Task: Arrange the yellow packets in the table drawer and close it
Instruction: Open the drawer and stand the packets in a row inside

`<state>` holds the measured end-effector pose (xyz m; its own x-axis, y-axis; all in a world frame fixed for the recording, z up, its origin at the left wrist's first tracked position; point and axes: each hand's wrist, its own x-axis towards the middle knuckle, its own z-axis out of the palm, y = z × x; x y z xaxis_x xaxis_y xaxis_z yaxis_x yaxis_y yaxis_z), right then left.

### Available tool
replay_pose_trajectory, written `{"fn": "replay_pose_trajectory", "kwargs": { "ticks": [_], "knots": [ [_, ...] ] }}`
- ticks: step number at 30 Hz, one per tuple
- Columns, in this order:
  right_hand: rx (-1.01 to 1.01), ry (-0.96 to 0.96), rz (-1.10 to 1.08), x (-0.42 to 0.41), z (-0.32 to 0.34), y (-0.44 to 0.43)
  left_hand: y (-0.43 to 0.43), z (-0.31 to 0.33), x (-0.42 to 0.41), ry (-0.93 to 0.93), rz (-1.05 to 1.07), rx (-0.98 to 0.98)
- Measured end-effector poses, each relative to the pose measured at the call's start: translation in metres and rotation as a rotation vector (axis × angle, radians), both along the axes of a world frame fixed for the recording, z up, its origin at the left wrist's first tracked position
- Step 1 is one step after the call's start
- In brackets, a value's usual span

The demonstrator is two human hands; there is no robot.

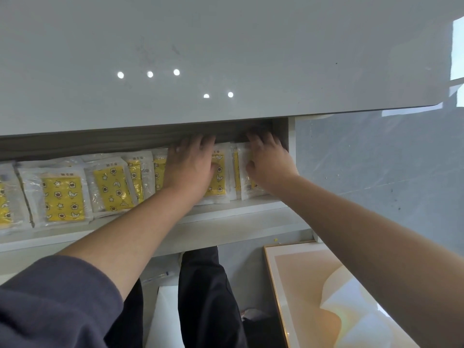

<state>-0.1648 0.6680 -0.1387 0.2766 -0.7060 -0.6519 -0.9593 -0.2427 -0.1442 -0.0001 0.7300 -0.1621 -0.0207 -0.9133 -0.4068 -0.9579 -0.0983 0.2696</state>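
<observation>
A white drawer (226, 223) stands pulled out from under the glossy white table top (226, 46). Inside lies a row of several clear packets with yellow printed cards (62, 197), running from the left edge to the right end. My left hand (190, 167) lies flat, palm down, on packets right of the middle, its fingertips reaching under the table edge. My right hand (268, 162) presses flat on the last packet (247, 189) at the drawer's right end, fingers spread toward the back corner. Neither hand grips a packet.
The drawer's right side wall (291, 136) stands just beside my right hand. Below are my dark trousers (206, 292), a framed picture (313, 292) leaning at the lower right, and a grey marble floor (376, 159).
</observation>
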Motion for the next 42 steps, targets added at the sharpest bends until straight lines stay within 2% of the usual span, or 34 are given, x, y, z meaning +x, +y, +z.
{"fn": "replay_pose_trajectory", "kwargs": {
  "ticks": [3,8,11,15,19,22,26,29,33,35,38,42],
  "knots": [
    [-0.101,-0.130,-0.065,-0.002,0.009,0.008,0.003,0.003,0.007,-0.044,-0.035,-0.033],
    [0.099,-0.263,-0.395,0.007,0.012,0.024,0.000,0.004,0.014,-0.032,-0.023,-0.045],
    [0.163,-0.305,-0.454,0.013,0.012,0.032,-0.006,0.011,0.020,0.158,0.041,-0.117],
    [0.201,-0.336,-0.478,0.011,0.019,0.041,-0.022,0.024,0.010,0.594,0.172,0.114],
    [0.123,-0.223,-0.493,-0.003,0.018,0.038,-0.035,0.018,-0.010,0.675,0.213,0.245],
    [0.075,-0.097,-0.456,-0.012,0.020,0.030,-0.039,0.009,-0.020,0.614,0.175,0.298],
    [0.027,0.061,-0.307,-0.018,0.027,0.020,-0.041,0.001,-0.028,0.502,0.126,0.271],
    [-0.016,0.059,-0.201,-0.015,0.030,0.015,-0.040,0.004,-0.026,0.468,0.094,0.222],
    [-0.078,-0.047,0.079,-0.006,0.022,0.014,-0.029,0.010,-0.003,0.288,0.038,0.127],
    [-0.007,-0.068,0.192,0.003,0.015,0.012,-0.022,0.009,0.013,0.205,-0.013,0.146],
    [0.046,0.005,0.316,0.009,0.004,0.008,-0.011,0.008,0.043,0.174,-0.115,0.205],
    [0.011,0.054,0.338,0.006,-0.004,0.007,0.003,0.010,0.080,0.135,-0.336,0.274]
  ]
}}
